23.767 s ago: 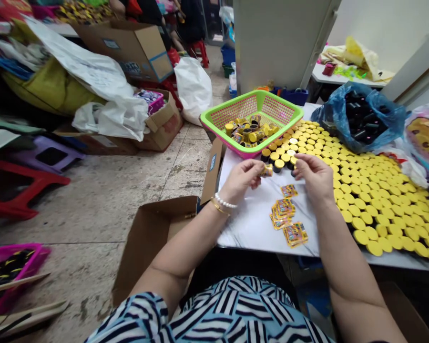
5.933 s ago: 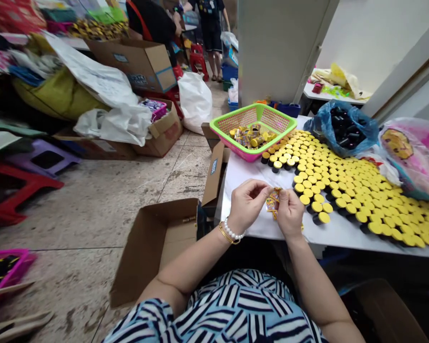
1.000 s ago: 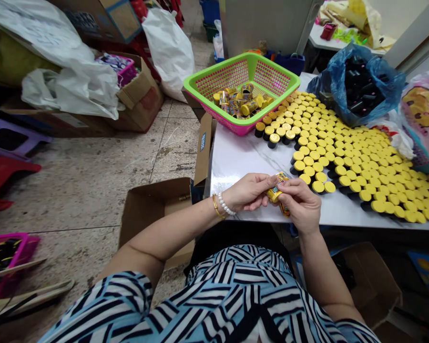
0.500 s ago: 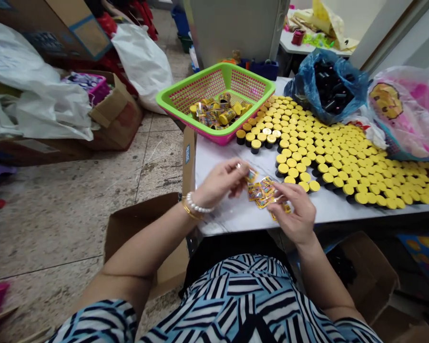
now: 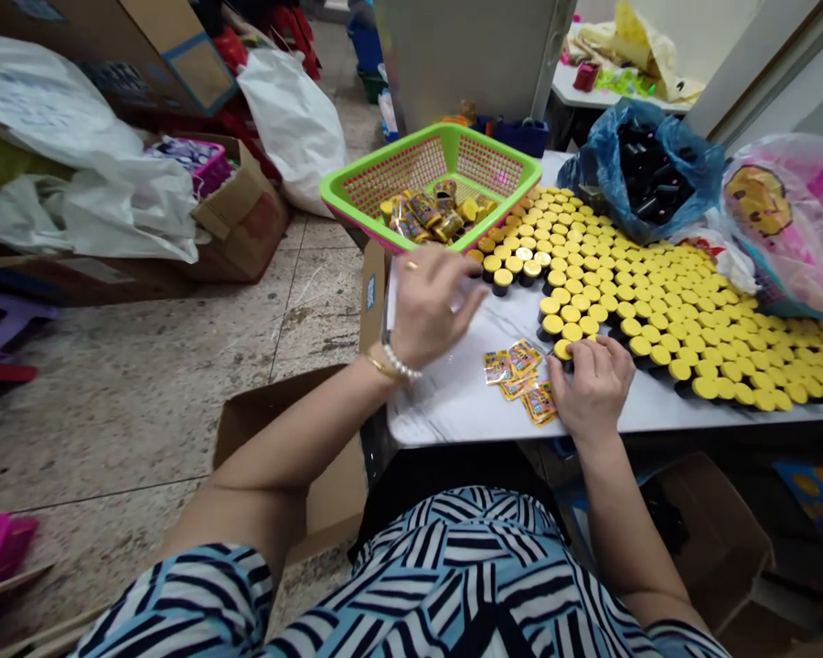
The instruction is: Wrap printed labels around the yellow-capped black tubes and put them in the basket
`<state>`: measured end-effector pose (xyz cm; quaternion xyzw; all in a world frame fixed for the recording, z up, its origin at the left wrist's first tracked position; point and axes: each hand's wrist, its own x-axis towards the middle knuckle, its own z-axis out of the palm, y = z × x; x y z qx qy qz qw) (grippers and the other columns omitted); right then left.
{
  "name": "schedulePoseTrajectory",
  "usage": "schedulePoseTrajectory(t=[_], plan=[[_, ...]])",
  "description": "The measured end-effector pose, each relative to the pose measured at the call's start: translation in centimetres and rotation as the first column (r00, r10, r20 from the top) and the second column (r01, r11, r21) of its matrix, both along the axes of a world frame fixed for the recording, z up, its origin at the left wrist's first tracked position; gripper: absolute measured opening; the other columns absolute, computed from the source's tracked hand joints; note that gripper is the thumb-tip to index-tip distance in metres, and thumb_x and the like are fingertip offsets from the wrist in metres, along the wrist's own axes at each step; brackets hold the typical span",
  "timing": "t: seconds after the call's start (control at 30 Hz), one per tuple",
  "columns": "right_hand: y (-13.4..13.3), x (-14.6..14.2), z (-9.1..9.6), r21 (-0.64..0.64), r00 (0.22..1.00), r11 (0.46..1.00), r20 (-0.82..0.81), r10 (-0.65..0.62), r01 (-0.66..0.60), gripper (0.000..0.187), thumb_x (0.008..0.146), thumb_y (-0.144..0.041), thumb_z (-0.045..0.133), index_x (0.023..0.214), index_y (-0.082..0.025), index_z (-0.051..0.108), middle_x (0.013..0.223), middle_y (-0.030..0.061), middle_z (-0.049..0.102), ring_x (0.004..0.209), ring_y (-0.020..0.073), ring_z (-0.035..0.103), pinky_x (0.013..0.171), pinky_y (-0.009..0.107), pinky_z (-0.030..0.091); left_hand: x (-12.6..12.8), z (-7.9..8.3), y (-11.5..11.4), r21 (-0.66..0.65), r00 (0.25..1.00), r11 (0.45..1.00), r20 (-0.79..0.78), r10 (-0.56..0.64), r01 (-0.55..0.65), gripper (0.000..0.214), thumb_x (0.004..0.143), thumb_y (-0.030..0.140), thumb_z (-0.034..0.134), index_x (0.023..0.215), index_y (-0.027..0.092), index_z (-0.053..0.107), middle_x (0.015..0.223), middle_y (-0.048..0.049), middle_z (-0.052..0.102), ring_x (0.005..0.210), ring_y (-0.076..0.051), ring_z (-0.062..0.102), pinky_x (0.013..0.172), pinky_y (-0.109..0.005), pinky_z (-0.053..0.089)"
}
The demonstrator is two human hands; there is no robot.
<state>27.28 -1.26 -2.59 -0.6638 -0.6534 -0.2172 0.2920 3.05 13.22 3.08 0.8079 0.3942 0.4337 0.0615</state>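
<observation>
Small glossy yellow-printed sachets (image 5: 513, 373): light, thin, slippery, best taken by an edge. Right hand (image 5: 593, 388) lies spread on the white marble-patterned bench (image 5: 445, 402) just beside them; raised left hand (image 5: 433, 306) blurred, grip indeterminate.

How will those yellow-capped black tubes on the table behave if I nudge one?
The yellow-capped black tube stands upright against neighbours, so a nudge probably shifts several. Its round body would likely roll if tipped, and it looks light and slippery.

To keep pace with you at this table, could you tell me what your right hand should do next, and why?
I'd probably have the right hand lift the nearest yellow-capped tube: the hand rests right beside it, at the row's edge, and the loose labels lie just to its left.
</observation>
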Motion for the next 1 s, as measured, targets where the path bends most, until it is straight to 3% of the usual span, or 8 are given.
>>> schedulePoseTrajectory(t=[0.1,0.27,0.4,0.57,0.73,0.83,0.93,1.0], plan=[[0.1,0.5,-0.3,0.029,0.999,0.999,-0.007,0.038,-0.037,0.024,0.092,-0.033,0.07,0.111,-0.018,0.069,0.114,0.013,0.072,0.127,0.0345,0.055,0.112,0.053,0.043,1.3,-2.8,-4.2,-0.153,0.951,0.96,-0.168,-0.26,0.235,0.018,0.096,0.033,0.068,0.102,0.018,0.076,0.099,-0.0099,0.071,0.098,-0.026,0.061,0.095,-0.042,0.046],[-0.6,0.5,0.1,0.15,0.997,0.986,-0.033,0.074,-0.068,0.015,0.088,-0.027,0.076,0.101,-0.021,0.072,0.113,0.0105,0.072,0.128,0.0342,0.058,0.111,0.053,0.048,2.2,-5.2,-4.6,-0.386,0.919,0.902,-0.25,-0.304,0.194,0.01,0.092,0.025,0.073,0.092,0.016,0.077,0.094,-0.0098,0.067,0.092,-0.024,0.059,0.088,-0.037,0.047],[-2.4,-1.0,1.4,0.253,0.975,0.958,-0.139,0.176,-0.136,0.016,0.087,-0.021,0.077,0.102,-0.024,0.073,0.109,0.0081,0.073,0.122,0.031,0.063,0.106,0.052,0.054,2.1,-5.2,-4.1,-0.424,0.948,0.897,-0.214,-0.234,0.126,0.008,0.091,0.019,0.07,0.084,0.015,0.07,0.092,-0.0085,0.065,0.091,-0.023,0.059,0.086,-0.036,0.048],[-4.0,-2.8,2.0,0.237,0.943,0.948,-0.206,0.263,-0.213,0.019,0.088,-0.019,0.076,0.106,-0.025,0.073,0.107,0.0067,0.075,0.117,0.0302,0.067,0.102,0.052,0.058,2.2,-5.2,-4.3,-0.418,0.955,0.894,-0.163,-0.246,0.159,0.027,0.085,0.032,0.08,0.104,0.014,0.072,0.114,-0.0125,0.062,0.104,-0.026,0.059,0.094,-0.04,0.049],[-4.4,-3.3,1.8,0.214,0.927,0.946,-0.235,0.291,-0.243,0.015,0.089,-0.021,0.075,0.103,-0.025,0.073,0.106,0.0071,0.075,0.118,0.0306,0.067,0.102,0.054,0.057,2.5,-5.2,-4.4,-0.415,0.932,0.893,-0.222,-0.286,0.175,0.012,0.088,0.025,0.076,0.083,0.015,0.072,0.102,-0.011,0.063,0.098,-0.026,0.059,0.093,-0.041,0.049],[-4.6,-3.6,2.1,0.223,0.895,0.941,-0.315,0.316,-0.254,0.016,0.089,-0.019,0.075,0.104,-0.025,0.073,0.106,0.0072,0.075,0.114,0.0285,0.068,0.104,0.053,0.056,1.8,-4.6,-5.2,-0.41,0.938,0.879,-0.131,-0.322,0.244,0.007,0.091,0.02,0.07,0.087,0.014,0.068,0.098,-0.01,0.062,0.095,-0.024,0.059,0.09,-0.039,0.051],[-4.6,-3.9,2.5,0.113,0.79,0.952,-0.535,0.299,-0.284,0.017,0.093,-0.026,0.072,0.109,-0.023,0.074,0.106,0.0081,0.075,0.096,0.0225,0.071,0.086,0.04,0.06,0.7,-3.3,-6.7,-0.313,0.925,0.878,-0.001,-0.381,0.361,0.003,0.094,0.02,0.067,0.094,0.016,0.067,0.107,-0.0101,0.061,0.101,-0.022,0.06,0.093,-0.037,0.051],[-4.3,-4.2,2.8,-0.016,0.631,0.923,-0.734,0.25,-0.384,0.022,0.094,-0.036,0.072,0.11,-0.021,0.075,0.104,0.0082,0.075,0.084,0.0188,0.069,0.072,0.033,0.058,0.2,-2.3,-7.7,-0.227,0.915,0.892,-0.004,-0.403,0.392,0.005,0.094,0.023,0.068,0.093,0.018,0.068,0.111,-0.0101,0.062,0.106,-0.023,0.059,0.096,-0.039,0.049]])
